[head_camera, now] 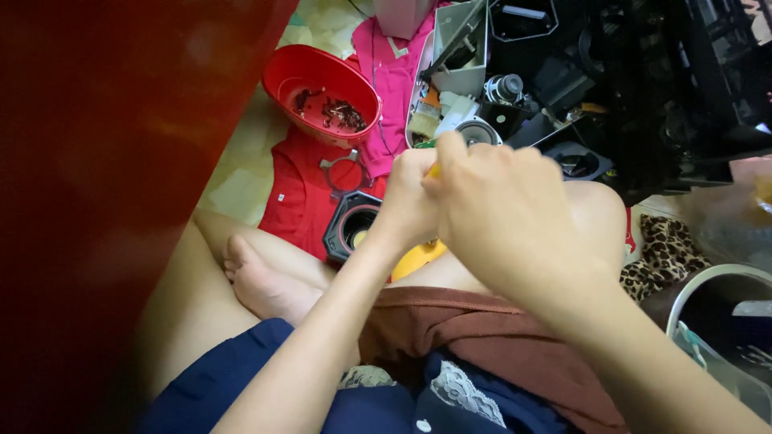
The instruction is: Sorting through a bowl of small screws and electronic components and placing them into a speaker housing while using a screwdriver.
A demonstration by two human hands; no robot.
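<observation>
My left hand and my right hand are closed together above my lap, both gripping a small yellow-handled tool of which only a sliver shows between the fingers. A yellow object peeks out beneath my left wrist. A black hexagonal speaker housing lies on the floor just left of my left hand. What the tool's tip touches is hidden by my hands.
A red bowl holding several small screws sits on red and pink cloth. A pile of black and grey electronics casings lies beyond my hands. A leopard-print cloth and a white-rimmed container are at right. A red blurred surface fills the left.
</observation>
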